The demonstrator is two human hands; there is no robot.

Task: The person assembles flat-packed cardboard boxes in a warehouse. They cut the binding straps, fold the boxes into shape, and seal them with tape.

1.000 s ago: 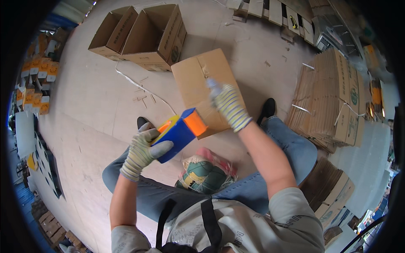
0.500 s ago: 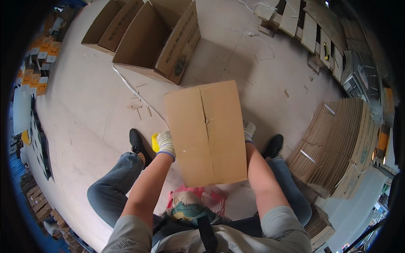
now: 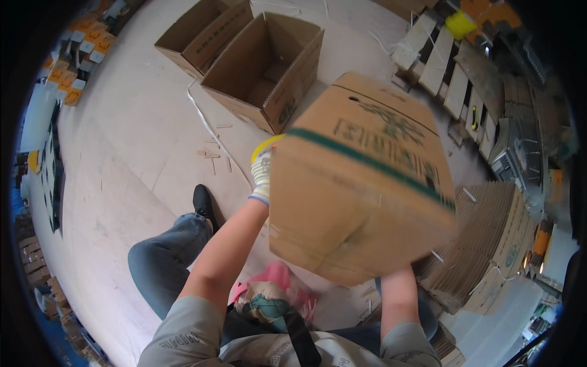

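Observation:
A cardboard box (image 3: 342, 208) with a dark green stripe and printing is tilted in front of me. My left hand (image 3: 262, 174), in a striped knit glove, is closed against its left side. A yellow curved-edged thing (image 3: 266, 145) shows beside the left fingers; its kind is hard to make out. My right forearm (image 3: 398, 293) runs up beneath the box's lower right, and the right hand is hidden behind the box. Beyond the box, an open-topped carton (image 3: 293, 113) stands on the floor, with a second open carton (image 3: 192, 40) to its left.
A stack of flattened cartons (image 3: 477, 244) lies to my right. Wooden pallets (image 3: 422, 55) with a yellow-and-black cutter (image 3: 474, 117) are at the far right. A white strap (image 3: 205, 119) and cardboard scraps (image 3: 211, 154) litter the floor. A pink bag (image 3: 276, 276) sits between my legs.
The box has been raised closer and tilted rightward, so its printed, green-striped side now shows. My left hand moved up and slightly right; my right hand went out of sight behind the box.

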